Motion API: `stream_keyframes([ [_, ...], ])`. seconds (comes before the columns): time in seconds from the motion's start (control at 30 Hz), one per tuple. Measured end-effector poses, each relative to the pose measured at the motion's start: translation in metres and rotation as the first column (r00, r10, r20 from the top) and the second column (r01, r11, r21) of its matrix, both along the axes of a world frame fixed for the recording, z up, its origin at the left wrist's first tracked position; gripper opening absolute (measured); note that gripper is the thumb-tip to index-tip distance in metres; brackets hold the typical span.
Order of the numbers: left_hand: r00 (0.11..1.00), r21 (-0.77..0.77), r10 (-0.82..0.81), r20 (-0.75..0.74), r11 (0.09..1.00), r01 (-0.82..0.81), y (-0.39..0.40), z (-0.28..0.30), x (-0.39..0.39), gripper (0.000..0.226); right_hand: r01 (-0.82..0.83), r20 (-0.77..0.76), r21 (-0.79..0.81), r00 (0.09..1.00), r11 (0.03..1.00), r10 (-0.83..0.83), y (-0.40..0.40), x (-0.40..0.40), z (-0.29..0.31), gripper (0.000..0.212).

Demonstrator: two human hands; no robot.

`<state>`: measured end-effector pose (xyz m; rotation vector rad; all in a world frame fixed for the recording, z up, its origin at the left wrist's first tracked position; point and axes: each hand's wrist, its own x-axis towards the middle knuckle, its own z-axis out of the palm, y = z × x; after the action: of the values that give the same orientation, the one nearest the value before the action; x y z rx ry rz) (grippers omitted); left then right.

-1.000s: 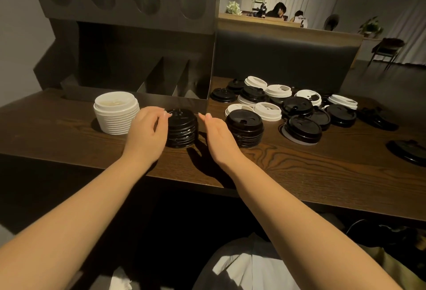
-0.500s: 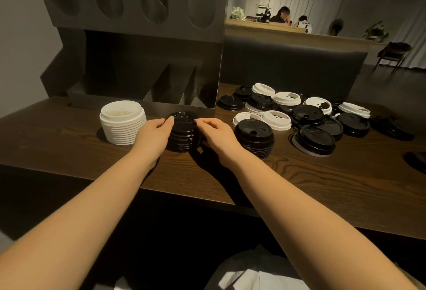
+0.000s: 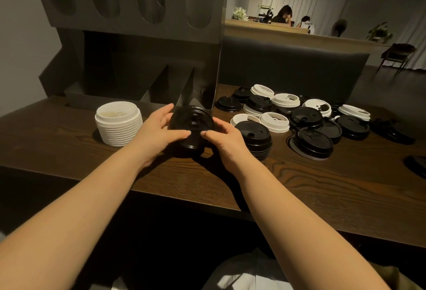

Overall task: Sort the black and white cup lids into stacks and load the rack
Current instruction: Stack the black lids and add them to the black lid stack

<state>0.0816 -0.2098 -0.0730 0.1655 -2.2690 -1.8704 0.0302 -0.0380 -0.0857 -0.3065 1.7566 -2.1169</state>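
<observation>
A stack of black lids [image 3: 192,126] is tilted toward me just in front of the rack. My left hand [image 3: 159,131] grips its left side and my right hand [image 3: 222,138] grips its right side, thumbs across the near rim. A stack of white lids [image 3: 118,123] stands to the left. A second black stack [image 3: 254,138] stands right of my right hand. Loose black and white lids [image 3: 306,116] lie spread over the right part of the table. The dark rack [image 3: 138,36] with bottom compartments [image 3: 166,86] stands behind.
The wooden table [image 3: 299,186] runs left to right, its front edge near me. A dark panel [image 3: 288,68] backs the lids. Single black lids [image 3: 417,165] lie at the far right. People sit at a counter far behind.
Both hands closed in on the black stack from either side and now hold it; the stack has tipped toward me and lifted slightly.
</observation>
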Motion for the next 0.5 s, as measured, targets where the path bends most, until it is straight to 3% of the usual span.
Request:
stream_keyframes([
  [0.07, 0.989, -0.219, -0.045, -0.139, 0.976, 0.014, -0.003, 0.001, 0.004, 0.076, 0.054, -0.338, 0.216, 0.941, 0.975, 0.023, 0.007, 0.004, 0.004, 0.073],
  [0.13, 0.965, -0.358, -0.074, -0.251, 0.933, -0.021, -0.004, 0.005, 0.008, 0.071, 0.135, -0.523, 0.294, 0.852, 0.946, 0.041, 0.008, 0.007, 0.006, 0.066],
  [0.27, 0.931, -0.420, -0.071, -0.359, 0.902, -0.094, -0.003, 0.008, 0.010, 0.066, 0.212, -0.584, 0.291, 0.812, 0.933, -0.002, 0.005, 0.009, 0.001, 0.059],
  [0.4, 0.951, -0.390, -0.069, -0.302, 0.919, -0.057, -0.004, 0.008, 0.007, 0.067, 0.157, -0.534, 0.239, 0.845, 0.958, -0.005, 0.010, 0.010, 0.007, 0.051],
  [0.5, 0.971, -0.147, -0.009, -0.238, 0.989, -0.027, -0.002, 0.007, 0.004, 0.066, 0.139, -0.452, 0.129, 0.890, 0.982, -0.067, 0.012, 0.012, 0.010, 0.056],
])
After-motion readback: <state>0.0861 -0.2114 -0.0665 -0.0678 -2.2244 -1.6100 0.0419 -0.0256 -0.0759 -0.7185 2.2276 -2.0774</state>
